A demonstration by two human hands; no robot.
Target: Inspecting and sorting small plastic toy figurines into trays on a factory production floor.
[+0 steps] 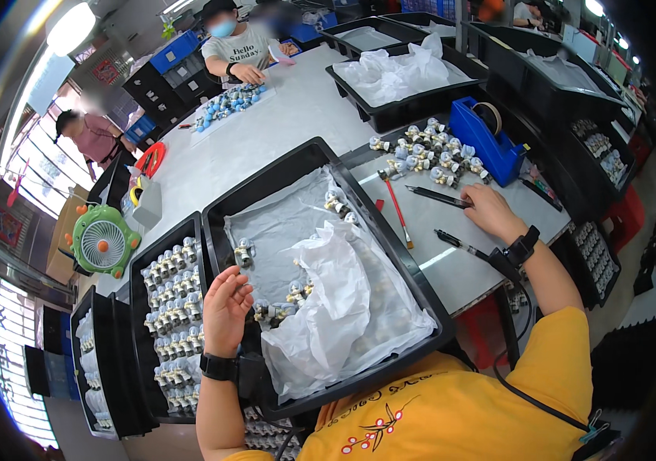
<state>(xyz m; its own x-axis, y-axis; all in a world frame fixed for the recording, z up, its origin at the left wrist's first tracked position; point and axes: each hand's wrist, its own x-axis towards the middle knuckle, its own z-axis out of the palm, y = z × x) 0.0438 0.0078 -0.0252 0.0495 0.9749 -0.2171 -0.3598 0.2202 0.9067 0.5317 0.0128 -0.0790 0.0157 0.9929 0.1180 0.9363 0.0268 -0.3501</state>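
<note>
A long grey worktable (pixel 266 131) carries black trays. The left hand (pixel 226 307) hovers spread and empty over the near black tray (pixel 420 296), beside small figurines (pixel 295 293) lying on crumpled white paper (pixel 343 300). The right hand (pixel 488 209) rests fingers down on the table, touching a black pen (pixel 437 197) near a cluster of figurines (pixel 429 154)

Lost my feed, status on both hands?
Left hand open over black tray, near small figurines. Right hand resting on table by black pen. White wrapping paper covers tray's near half.
</note>
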